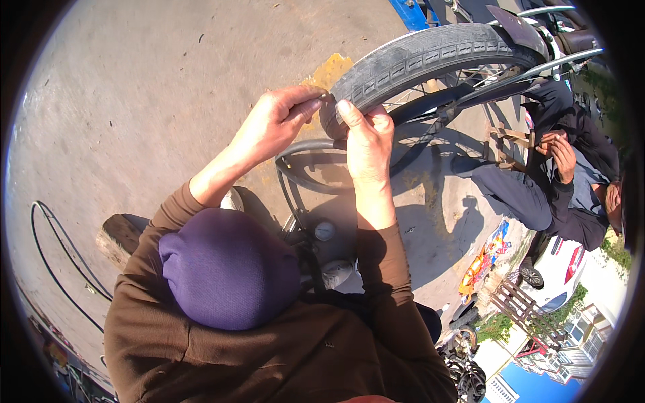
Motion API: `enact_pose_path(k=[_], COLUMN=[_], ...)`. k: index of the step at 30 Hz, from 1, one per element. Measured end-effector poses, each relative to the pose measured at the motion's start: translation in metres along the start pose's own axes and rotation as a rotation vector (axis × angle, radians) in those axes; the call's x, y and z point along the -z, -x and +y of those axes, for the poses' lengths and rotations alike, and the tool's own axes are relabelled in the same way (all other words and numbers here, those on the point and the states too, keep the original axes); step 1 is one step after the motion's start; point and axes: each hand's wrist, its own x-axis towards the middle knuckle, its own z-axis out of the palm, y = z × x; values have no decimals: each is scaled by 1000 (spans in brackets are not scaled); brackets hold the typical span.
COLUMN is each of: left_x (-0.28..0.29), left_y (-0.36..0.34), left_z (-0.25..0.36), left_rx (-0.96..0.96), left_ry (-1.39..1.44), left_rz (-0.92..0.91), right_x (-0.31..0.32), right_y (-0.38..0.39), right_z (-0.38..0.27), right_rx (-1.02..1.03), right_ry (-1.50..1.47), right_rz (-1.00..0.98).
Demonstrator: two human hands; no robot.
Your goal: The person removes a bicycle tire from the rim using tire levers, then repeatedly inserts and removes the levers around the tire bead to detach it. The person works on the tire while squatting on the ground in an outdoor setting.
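A wheel with a black treaded tire (430,57) reaches in from the upper right, its near end between my hands. My left hand (279,111) is closed in a pinch at the tire's left side; what lies between the fingertips is too small to make out. My right hand (369,138) grips the tire's near edge, thumb on top and fingers curled below. Beneath it a dark rubber tube (312,145) curves in a loop. A purple rounded cloth shape (228,269) covers part of the view between my brown-sleeved arms.
A round white gauge (324,231) with a dark hose sits below my hands. At the right a person in dark clothes (578,168) sits near a wooden stool (514,139). A wood block (119,240) and a thin black cable (50,269) lie at the left.
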Motion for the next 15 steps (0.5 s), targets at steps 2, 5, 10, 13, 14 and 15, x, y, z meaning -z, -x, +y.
enact_pose_path(k=[2, 5, 10, 13, 14, 15], left_x=[-2, 2, 0, 2, 2, 2], left_y=[1, 1, -3, -4, -4, -5], left_z=[-3, 6, 4, 6, 6, 7], left_rx=[-45, -112, -223, -231, -234, -237], left_ry=[-4, -122, -182, -213, -212, -211], left_rz=[32, 43, 67, 54, 50, 46], right_x=[0, -2, -1, 1, 1, 2], right_y=[0, 0, 0, -1, -1, -1], right_z=[1, -1, -3, -2, -1, -1], right_rx=[-12, 3, -27, -37, -41, -42], right_ry=[-35, -98, -107, -109, -110, -113], right_rz=[6, -14, -6, -12, -16, -18])
